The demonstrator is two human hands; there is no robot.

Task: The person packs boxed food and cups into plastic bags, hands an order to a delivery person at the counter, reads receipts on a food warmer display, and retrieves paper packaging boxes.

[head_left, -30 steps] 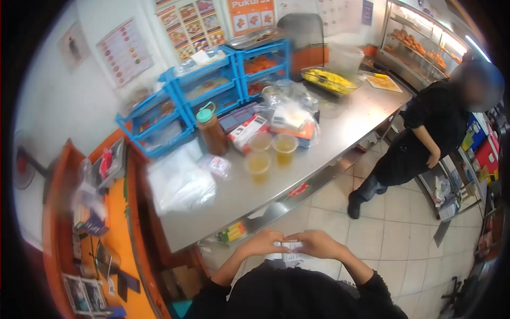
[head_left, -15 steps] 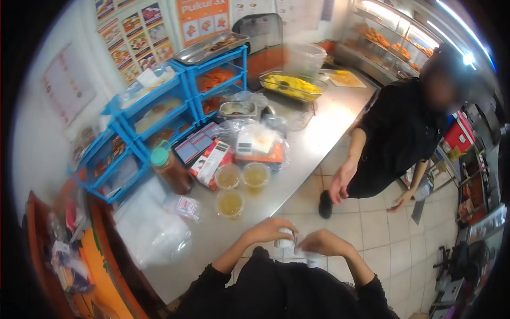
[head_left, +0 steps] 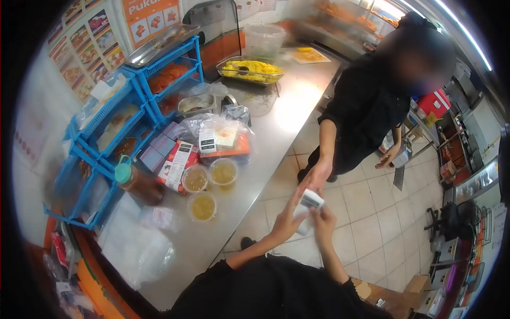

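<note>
Both bare forearms (head_left: pixel 252 254) extend forward from black sleeves (head_left: pixel 215 279), converging, as I observe. Bare left hand (head_left: pixel 286 222) slants upward, gripping; bare right hand (head_left: pixel 323 222) close beside, fingers bent, pinching.

Blue baskets (head_left: pixel 152 105), green-topped bottle (head_left: pixel 143 187), steel counter (head_left: pixel 264 151), yellow food (head_left: pixel 252 69)

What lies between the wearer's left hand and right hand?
In the head view, a white paper item lies between the left hand and right hand.
</note>
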